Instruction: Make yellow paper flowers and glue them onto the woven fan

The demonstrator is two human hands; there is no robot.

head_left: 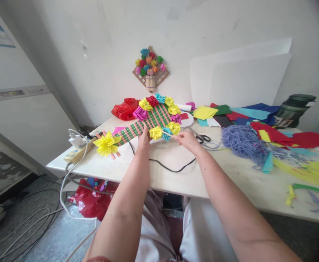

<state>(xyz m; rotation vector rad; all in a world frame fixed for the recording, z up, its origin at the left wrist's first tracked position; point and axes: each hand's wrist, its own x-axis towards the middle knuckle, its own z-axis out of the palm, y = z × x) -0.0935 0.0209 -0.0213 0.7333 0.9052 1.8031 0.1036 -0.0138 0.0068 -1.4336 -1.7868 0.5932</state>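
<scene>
- White walls back a pale tabletop (176, 171) strewn with craft scraps; a small woven wall basket of paper flowers (150, 69) hangs above it.
- On the tabletop lies a woven fan-shaped paper piece of green and pink strips (145, 125), its round end ringed with yellow, red, blue and magenta paper flowers and a large yellow paper flower (106, 143) at its narrow end.
- The left hand (144, 140) presses on the woven strips near the middle of the piece, fingers closed down on it.
- The right hand (187, 139) pinches a thin pale stick (170, 134) whose tip reaches the yellow and blue flowers at the round end's near edge.
- A black cable (165, 165) runs between the forearms.
- Black-handled scissors (201, 137) lie just beside the right hand.
- A tangle of lavender yarn (243, 143) and loose coloured paper sheets (258, 116) sit to the right.
- A red plastic bag (125, 108) rests behind the piece, and a white power strip (77, 147) sits at the left edge.
</scene>
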